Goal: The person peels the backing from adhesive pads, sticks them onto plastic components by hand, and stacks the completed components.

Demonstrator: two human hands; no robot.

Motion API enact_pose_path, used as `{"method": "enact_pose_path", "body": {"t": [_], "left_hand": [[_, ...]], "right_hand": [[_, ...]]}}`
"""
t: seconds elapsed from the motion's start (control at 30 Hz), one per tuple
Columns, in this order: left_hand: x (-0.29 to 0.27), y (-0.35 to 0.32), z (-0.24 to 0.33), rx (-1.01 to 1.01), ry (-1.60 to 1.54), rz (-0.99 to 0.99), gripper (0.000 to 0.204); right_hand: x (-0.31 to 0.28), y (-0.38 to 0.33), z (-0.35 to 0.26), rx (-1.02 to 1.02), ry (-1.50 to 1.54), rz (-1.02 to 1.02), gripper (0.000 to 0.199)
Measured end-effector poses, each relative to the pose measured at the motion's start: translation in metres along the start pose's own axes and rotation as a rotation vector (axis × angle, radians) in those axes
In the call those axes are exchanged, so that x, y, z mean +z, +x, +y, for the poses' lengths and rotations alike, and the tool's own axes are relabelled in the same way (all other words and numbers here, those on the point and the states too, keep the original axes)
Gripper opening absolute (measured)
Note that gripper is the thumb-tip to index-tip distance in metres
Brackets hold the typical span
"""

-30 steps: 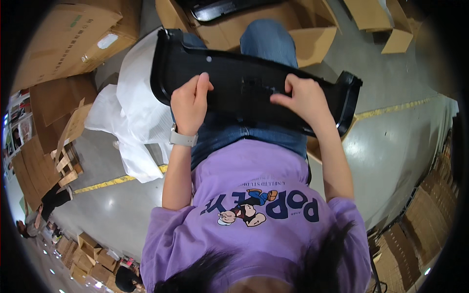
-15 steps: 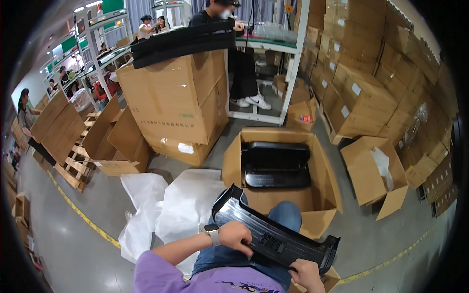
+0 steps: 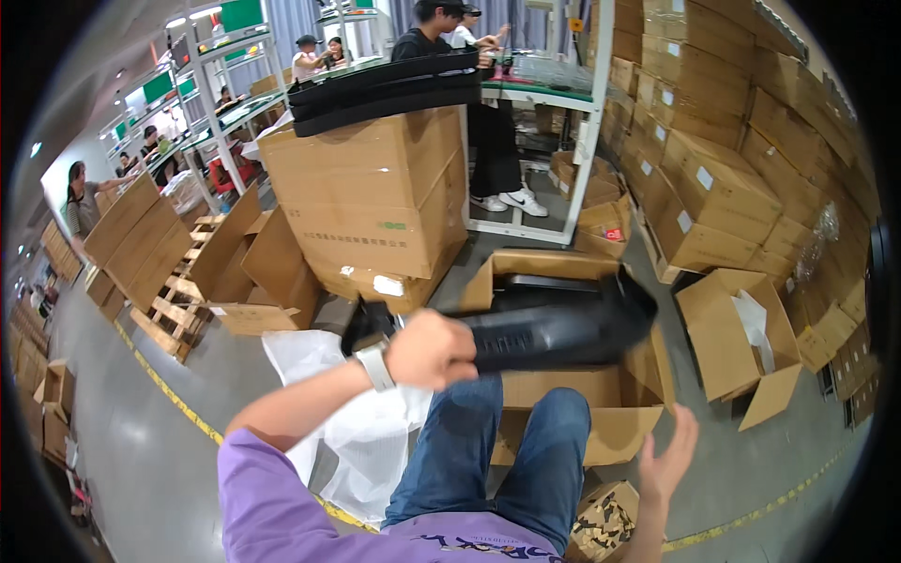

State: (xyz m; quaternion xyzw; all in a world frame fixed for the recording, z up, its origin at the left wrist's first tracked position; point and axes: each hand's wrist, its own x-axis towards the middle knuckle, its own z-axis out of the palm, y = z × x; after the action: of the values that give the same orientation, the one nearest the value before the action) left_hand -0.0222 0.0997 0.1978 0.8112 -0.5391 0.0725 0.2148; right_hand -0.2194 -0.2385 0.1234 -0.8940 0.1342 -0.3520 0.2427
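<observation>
My left hand (image 3: 434, 349) is the grip right now. It is closed tight around a long black plastic part (image 3: 554, 330). I grasp it near its left end. My right hand (image 3: 668, 457) is open, with the fingers spread. It holds nothing and hangs low on my right side, below the part and apart from it.

The black part lies flat in the air, above my knees in blue jeans (image 3: 497, 450). Its long side runs from left to right. Most of it sticks out to the right of my left hand, and its far end tips up a little. So my left hand is the one on it, and my right hand is near the free end but does not touch it.

Just behind the part is an open brown box (image 3: 601, 418) on the floor. Another black part (image 3: 549, 283) lies inside it. White plastic wrap (image 3: 352, 427) lies on the floor by my left leg. Farther off, a big closed box (image 3: 371, 197) has more black parts (image 3: 389, 89) stacked on top.
</observation>
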Motion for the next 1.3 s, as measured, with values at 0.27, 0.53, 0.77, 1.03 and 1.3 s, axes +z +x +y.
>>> {"method": "enact_pose_path", "body": {"t": [0.27,0.53,0.77,1.03,1.3], "left_hand": [[-0.200,0.056,-0.132,-0.179,0.952,0.327,0.020],[-0.340,0.111,-0.272,-0.327,1.377,0.264,0.022],[-0.350,0.118,-0.356,-0.501,1.212,0.226,0.023],[-0.352,0.113,-0.395,-0.522,1.018,0.375,0.030],[-0.335,0.101,-0.390,-0.577,1.197,0.537,0.035]], "right_hand": [[0.151,-0.099,0.059,0.034,0.102,-0.322,0.036],[0.168,-0.084,0.052,0.170,0.013,-0.291,0.028],[0.173,-0.067,0.024,0.259,-0.135,-0.287,0.030],[0.184,-0.060,0.029,0.217,-0.188,-0.295,0.031],[0.177,-0.073,0.025,0.187,-0.187,-0.293,0.027]]}}
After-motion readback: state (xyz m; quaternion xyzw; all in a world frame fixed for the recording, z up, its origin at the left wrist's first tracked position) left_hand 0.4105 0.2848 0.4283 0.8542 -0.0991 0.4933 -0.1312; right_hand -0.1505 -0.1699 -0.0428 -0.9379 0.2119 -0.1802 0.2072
